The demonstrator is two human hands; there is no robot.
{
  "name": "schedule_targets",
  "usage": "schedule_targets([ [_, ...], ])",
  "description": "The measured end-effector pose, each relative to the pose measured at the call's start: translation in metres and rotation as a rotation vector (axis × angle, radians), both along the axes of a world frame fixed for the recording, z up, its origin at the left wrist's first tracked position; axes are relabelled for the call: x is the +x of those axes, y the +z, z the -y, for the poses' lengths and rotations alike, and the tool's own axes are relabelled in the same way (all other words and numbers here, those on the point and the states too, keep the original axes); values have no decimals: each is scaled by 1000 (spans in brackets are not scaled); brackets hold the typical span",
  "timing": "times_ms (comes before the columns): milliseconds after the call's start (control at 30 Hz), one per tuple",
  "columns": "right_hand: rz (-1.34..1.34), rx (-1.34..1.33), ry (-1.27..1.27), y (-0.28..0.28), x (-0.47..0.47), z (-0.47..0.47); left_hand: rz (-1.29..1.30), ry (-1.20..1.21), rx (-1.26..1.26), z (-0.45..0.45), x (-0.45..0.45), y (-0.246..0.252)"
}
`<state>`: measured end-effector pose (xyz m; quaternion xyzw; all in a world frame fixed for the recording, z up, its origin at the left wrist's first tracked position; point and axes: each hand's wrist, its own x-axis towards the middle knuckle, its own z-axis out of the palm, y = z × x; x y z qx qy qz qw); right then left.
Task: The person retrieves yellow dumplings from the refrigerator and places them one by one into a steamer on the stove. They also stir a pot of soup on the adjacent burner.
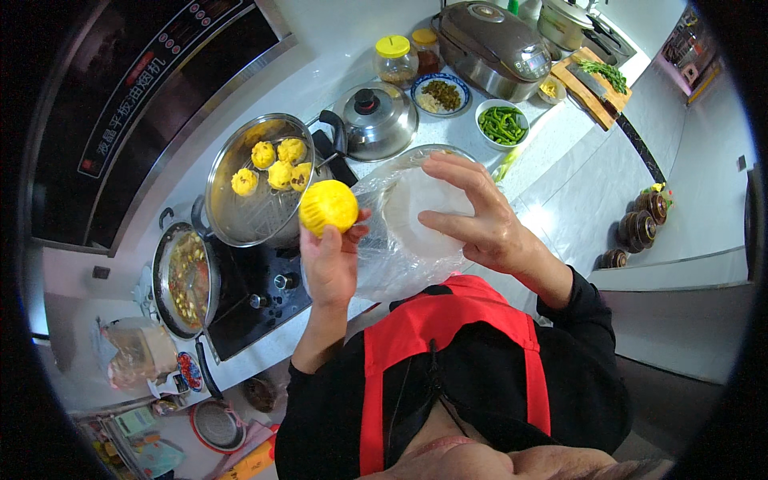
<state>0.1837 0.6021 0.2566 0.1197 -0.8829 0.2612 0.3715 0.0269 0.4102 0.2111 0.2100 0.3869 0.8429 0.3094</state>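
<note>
My left hand (329,270) holds up a yellow steamed bun (329,207) with fine ridges around its side. Behind it, several rougher yellow buns (280,174) sit in a metal steamer pot (225,204). My right hand (480,216) has its fingers spread over a clear plastic bag (372,264). A pale round thing (414,210) shows through the film; I cannot tell exactly what it is. Whether the right fingertips touch the plastic is unclear.
A wok of stew (189,276) stands on the black cooktop (240,318). Behind the bag are a domed steel lid (381,123), a plate of chopped seasonings (441,95) and a bowl of green peppers (503,125). A knife (585,81) lies on the cutting board (573,96).
</note>
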Motion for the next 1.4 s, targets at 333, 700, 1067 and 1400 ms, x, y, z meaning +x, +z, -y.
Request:
schedule_targets([
  [333, -94, -182, -46, -28, -30, 22, -140, -194, -120, -6, 24, 48],
  [700, 251, -1146, 190, -54, -35, 53, -327, -114, -320, 3, 15, 44],
  [1067, 428, -1937, 471, -20, -50, 73, -792, 155, -633, 8, 25, 45],
  [1400, 515, -1885, 719, -40, -56, 83, -1102, 450, -699, 20, 16, 41],
])
